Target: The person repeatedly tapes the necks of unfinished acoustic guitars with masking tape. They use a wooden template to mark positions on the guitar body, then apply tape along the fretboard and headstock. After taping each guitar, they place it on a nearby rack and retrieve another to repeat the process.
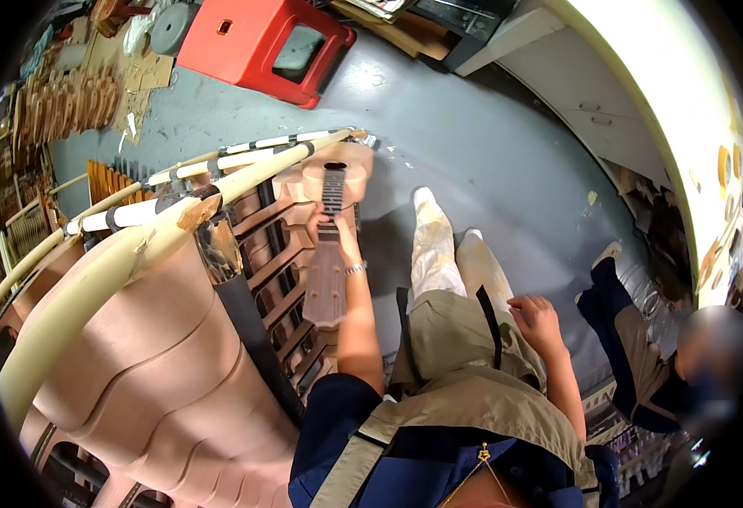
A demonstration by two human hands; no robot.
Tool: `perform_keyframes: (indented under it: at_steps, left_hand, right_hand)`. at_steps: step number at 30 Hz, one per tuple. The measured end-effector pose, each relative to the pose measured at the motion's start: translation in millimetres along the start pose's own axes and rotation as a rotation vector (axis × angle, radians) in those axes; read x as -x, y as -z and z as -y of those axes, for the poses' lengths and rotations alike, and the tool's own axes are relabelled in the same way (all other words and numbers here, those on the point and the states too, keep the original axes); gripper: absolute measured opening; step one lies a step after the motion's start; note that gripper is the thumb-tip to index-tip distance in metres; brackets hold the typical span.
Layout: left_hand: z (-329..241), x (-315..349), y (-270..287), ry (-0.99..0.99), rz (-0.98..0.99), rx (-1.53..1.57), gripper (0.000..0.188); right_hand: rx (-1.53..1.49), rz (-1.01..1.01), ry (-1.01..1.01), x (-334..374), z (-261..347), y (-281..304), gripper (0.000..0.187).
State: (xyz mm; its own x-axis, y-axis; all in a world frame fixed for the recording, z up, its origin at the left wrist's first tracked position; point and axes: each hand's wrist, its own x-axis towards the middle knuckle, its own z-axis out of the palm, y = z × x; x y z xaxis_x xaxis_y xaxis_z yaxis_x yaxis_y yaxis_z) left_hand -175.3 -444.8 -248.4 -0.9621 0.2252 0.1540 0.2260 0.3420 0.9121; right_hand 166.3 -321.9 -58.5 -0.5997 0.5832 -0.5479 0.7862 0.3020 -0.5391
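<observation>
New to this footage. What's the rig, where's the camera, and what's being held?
No robot here: a person works with two bare hands. The single picture comes from a wide fisheye camera on their head, looking down, so straight edges bend near the rim and picture left is their left.

The left hand grips a wooden ukulele by its neck, headstock toward the person. Whether its body also rests on the rack is unclear. The right hand is empty, beside the apron.

At left, a rack with cream padded rails holds rows of wooden instrument bodies. A red stool stands on the grey floor. Another person is at right.
</observation>
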Motion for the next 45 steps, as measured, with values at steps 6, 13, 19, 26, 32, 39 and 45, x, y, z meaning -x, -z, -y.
perform_keyframes:
  at_steps: [6,13,19,26,32,39,45]
  left_hand:
    - [-141,41,21,0.350,0.326,0.242,0.018]
    - [-273,22,7,-0.107,0.673,0.737,0.038]
    - [-424,25,-71,0.043,1.085,1.284,0.044]
    - [-459,118,-316,-0.466,1.482,0.291,0.027]
    - [-425,215,-428,-1.303,0.950,-0.197,0.028]
    - [-453,165,-442,-0.747,0.646,-0.795,0.030]
    - [-466,184,-397,-0.197,1.188,0.089,0.054]
  right_hand:
    - [-0.074,-0.057,0.130,-8,18,2,0.013]
    - [-0.067,-0.325,0.159,-4,0,53,0.094]
    - [-0.205,-0.373,0.188,46,-44,107,0.104]
    - [-1.072,-0.822,0.158,85,-157,178,0.103]
    - [-1.191,-0.744,0.009,65,-275,309,0.089]
    - [-1.399,-0.587,-0.077,-38,-299,391,0.090]
    - [-0.695,-0.804,-0.182,-48,-333,398,0.048]
